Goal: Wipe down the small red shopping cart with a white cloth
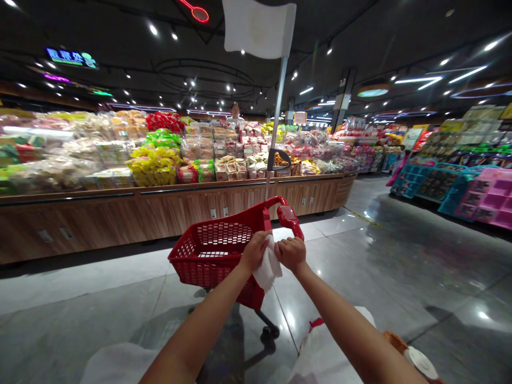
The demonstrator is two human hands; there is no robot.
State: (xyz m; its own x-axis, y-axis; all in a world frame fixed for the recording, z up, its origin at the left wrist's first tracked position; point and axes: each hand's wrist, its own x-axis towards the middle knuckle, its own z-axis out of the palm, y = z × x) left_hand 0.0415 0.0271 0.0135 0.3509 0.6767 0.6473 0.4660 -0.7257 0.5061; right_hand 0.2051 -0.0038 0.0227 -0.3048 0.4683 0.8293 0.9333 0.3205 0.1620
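Cloth (268,269), white and crumpled, hangs between the 2 hands at the back of a red cart (212,250), touching both of them. The left hand (254,250) is closed on the upper part of the cloth and presses against the rear rim of the cart's basket. The right hand (291,253) sits just beside it, fingers curled into a fist right under the lower end of the red handle (288,216); whether it grips the handle's bar or the cloth I cannot tell. The 2 hands are close together, with only the cloth between them.

The cart stands on a glossy grey tiled floor (400,277), and its perforated basket looks bare inside. A thin metal pole (276,128) rises from the handle side of the cart and carries a white flag (258,26) at the top.

Beyond the cart runs a long wooden counter (160,205) piled with bagged and boxed snacks (154,160) in yellow, green and red wrapping. A person (235,113) stands behind it, far off. To the right, well apart from the cart, stand a pink display rack (488,197) and a blue display rack (416,181).
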